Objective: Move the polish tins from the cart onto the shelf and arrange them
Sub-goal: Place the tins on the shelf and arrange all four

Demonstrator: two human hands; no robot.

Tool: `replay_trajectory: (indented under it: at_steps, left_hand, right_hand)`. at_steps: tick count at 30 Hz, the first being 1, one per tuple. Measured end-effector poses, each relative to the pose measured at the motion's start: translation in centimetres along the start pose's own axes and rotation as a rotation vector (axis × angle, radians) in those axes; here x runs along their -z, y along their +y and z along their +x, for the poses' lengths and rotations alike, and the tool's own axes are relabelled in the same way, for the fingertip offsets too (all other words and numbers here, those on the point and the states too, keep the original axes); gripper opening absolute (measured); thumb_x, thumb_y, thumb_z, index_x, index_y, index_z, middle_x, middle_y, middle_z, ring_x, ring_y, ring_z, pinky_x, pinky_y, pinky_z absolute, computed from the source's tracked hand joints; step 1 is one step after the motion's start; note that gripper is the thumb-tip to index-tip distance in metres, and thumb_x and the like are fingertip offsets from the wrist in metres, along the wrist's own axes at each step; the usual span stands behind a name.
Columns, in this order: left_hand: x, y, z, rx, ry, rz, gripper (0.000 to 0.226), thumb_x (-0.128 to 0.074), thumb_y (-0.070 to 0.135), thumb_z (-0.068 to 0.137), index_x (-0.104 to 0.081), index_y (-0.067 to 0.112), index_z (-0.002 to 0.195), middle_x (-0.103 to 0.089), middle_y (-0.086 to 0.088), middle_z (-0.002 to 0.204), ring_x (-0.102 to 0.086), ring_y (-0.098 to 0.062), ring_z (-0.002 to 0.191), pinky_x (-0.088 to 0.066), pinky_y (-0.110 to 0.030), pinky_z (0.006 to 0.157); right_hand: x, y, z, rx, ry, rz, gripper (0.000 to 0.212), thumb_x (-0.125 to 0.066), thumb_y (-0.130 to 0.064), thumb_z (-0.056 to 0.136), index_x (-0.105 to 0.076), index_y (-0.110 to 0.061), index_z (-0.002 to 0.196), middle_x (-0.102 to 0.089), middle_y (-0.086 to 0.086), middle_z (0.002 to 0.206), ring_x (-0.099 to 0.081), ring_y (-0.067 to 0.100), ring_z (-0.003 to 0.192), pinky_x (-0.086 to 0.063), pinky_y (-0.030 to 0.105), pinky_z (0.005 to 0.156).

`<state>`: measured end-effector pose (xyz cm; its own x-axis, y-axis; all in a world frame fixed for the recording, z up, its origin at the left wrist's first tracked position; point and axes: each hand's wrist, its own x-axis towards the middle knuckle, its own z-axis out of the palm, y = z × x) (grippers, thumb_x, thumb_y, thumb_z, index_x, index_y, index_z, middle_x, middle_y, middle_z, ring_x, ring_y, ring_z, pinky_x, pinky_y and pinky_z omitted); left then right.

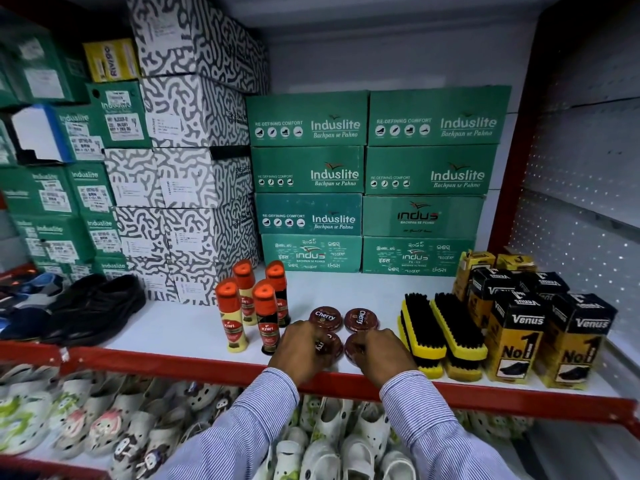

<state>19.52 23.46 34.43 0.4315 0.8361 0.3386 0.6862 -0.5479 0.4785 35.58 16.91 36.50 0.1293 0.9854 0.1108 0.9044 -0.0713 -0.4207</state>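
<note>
Head view: 4 polish tins in a 2-by-2 block on the white shelf [194,327], between Kiwi bottles [266,315] and brushes [441,332]. Left hand [299,351] grasps the front-left tin [327,344]; right hand [382,355] grasps the front-right tin [353,348]. Rear tins [325,318] untouched, lids reading "Cherry".

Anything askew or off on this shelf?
Only a small thing: the two rear round maroon Cherry polish tins disagree. The left tin's label reads roughly level, while the right tin's is turned sideways. The front pair sits under the hands, labels hidden. No spills or damage.
</note>
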Motion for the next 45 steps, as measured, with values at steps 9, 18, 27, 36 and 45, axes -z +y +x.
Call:
replay_trajectory:
  at_steps: [9,18,27,36,45]
  left_hand:
    - [0.5,1.8,-0.2,-0.08,0.035,0.111,0.041,-0.068,0.033,0.078,-0.065,0.03,0.118,-0.068,0.001,0.127,-0.062,-0.02,0.12,-0.054,-0.036,0.1]
    - [-3.6,10.2,0.1,-0.421,-0.09,0.309,0.071,-0.045,0.026,0.097,-0.015,0.015,0.16,-0.009,-0.003,0.171,0.002,-0.023,0.159,-0.001,-0.041,0.127]
    - [-7.0,12.9,1.4,-0.43,-0.153,0.262,0.057,-0.04,0.015,0.104,-0.022,0.01,0.158,-0.021,-0.007,0.169,-0.011,-0.021,0.158,-0.006,-0.037,0.13]
    - [-6.6,13.7,1.1,-0.388,-0.078,0.245,0.054,-0.043,0.011,0.103,-0.03,0.011,0.156,-0.03,-0.007,0.166,-0.026,-0.021,0.155,-0.003,-0.024,0.123]
    - [-5.8,16.4,1.0,-0.46,0.041,0.342,0.067,-0.036,0.028,0.102,-0.009,0.014,0.161,-0.001,-0.001,0.171,0.011,-0.022,0.158,-0.001,-0.051,0.129]
  right_hand:
    - [1.4,0.8,-1.0,0.106,0.194,0.024,0.049,-0.055,-0.021,0.091,-0.05,-0.029,0.139,-0.046,0.004,0.151,-0.04,0.024,0.141,-0.035,0.033,0.113]
    - [5.8,7.6,-4.2,0.054,0.392,-0.11,0.064,-0.042,-0.004,0.093,-0.023,-0.012,0.154,-0.013,0.005,0.165,-0.006,0.02,0.153,-0.018,0.034,0.123]
    - [5.2,10.9,-5.4,0.018,0.214,-0.227,0.068,-0.039,-0.002,0.094,-0.012,-0.011,0.156,-0.01,0.01,0.165,-0.005,0.024,0.153,-0.011,0.037,0.124]
    - [5.4,11.4,-4.9,0.071,0.252,-0.193,0.064,-0.04,0.003,0.093,-0.023,-0.011,0.153,-0.018,0.008,0.164,-0.013,0.022,0.152,-0.012,0.034,0.123]
    - [9.7,11.9,-7.7,0.22,0.639,-0.088,0.057,-0.037,-0.005,0.094,-0.033,-0.015,0.15,-0.024,-0.004,0.159,-0.016,0.013,0.15,-0.016,0.033,0.122]
